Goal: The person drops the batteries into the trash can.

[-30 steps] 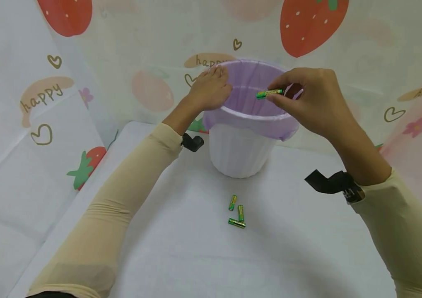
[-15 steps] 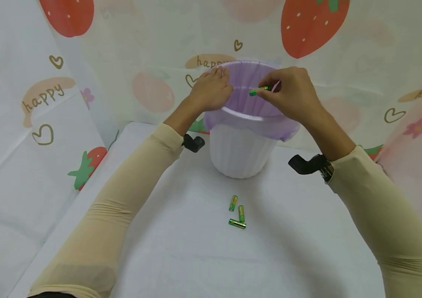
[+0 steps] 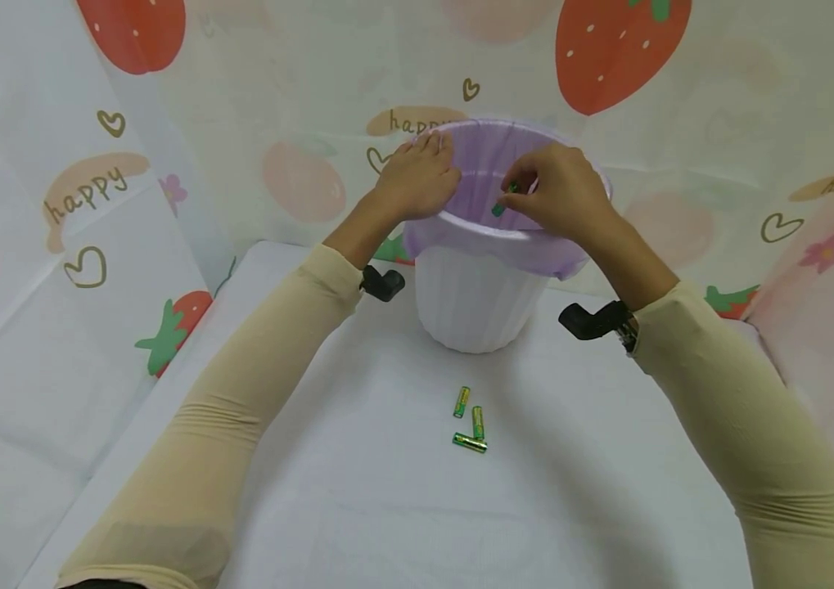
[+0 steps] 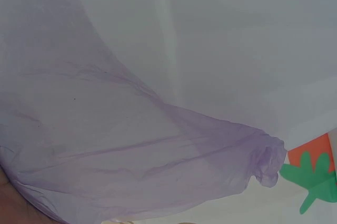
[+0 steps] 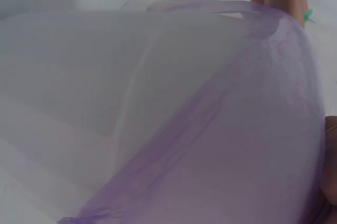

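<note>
A white trash bin (image 3: 479,307) stands upright on the table, lined with a purple bag (image 3: 493,239) folded over its rim. My left hand (image 3: 420,177) grips the rim at the left side. Over the bin's mouth, my right hand (image 3: 564,192) pinches a green battery (image 3: 498,209) between thumb and fingers, which partly cover it. In the left wrist view the bag (image 4: 221,153) hangs down the bin's wall, with a bit of my left hand (image 4: 15,207) at the corner. The right wrist view shows the bag (image 5: 263,113) and the edge of my right hand (image 5: 331,163).
Three green and yellow batteries lie in front of the bin: one battery (image 3: 462,402) nearer it, a second battery (image 3: 478,422) and a third battery (image 3: 470,442) close together. A white cloth covers the table (image 3: 387,491). A curtain (image 3: 299,74) printed with strawberries hangs behind.
My right hand has moved left and a little lower over the bin's mouth, and the battery in it has tilted steeper. The left hand and the batteries on the table stay put.
</note>
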`<state>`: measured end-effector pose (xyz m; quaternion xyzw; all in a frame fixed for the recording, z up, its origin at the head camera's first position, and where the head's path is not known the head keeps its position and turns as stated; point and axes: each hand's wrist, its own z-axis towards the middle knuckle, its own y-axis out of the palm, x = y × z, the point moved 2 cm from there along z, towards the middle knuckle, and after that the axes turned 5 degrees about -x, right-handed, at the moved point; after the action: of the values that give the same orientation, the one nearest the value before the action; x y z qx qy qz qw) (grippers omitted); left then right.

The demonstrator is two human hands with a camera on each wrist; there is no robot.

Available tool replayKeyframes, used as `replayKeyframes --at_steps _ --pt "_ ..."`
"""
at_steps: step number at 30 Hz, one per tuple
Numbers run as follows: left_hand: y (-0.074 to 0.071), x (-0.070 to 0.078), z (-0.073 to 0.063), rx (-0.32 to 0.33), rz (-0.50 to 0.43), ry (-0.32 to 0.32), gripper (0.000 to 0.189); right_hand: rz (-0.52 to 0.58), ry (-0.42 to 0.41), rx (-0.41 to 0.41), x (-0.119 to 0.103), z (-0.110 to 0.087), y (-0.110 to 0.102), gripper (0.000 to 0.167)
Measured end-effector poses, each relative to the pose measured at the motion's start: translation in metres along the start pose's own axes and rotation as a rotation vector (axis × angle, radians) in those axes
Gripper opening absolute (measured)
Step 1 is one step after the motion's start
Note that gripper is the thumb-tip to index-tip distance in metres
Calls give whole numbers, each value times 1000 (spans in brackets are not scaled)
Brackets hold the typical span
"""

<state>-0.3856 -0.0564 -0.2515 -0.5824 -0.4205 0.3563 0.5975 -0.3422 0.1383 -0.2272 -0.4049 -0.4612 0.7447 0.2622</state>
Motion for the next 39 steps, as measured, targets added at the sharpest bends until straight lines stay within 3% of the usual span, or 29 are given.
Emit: replayKeyframes --at_steps 10,14,19,26,32,39 --pt "0 -1 -1 1 1 3 64 -6 16 -3 4 -1 0 21" --pt "0 -1 -1 -3 7 6 65 9 29 35 6 -5 -2 22" --pt "-1 0 -1 0 9 5 64 32 -13 111 9 -14 -5 20" --pt "-1 0 -3 -14 12 1 64 142 -6 188 7 -35 -11 17" --pt "-2 -1 -3 -8 22 -2 64 205 -62 293 1 -55 -16 15" --pt "-2 -1 -4 -9 23 4 64 196 -135 291 -11 -81 -4 12"
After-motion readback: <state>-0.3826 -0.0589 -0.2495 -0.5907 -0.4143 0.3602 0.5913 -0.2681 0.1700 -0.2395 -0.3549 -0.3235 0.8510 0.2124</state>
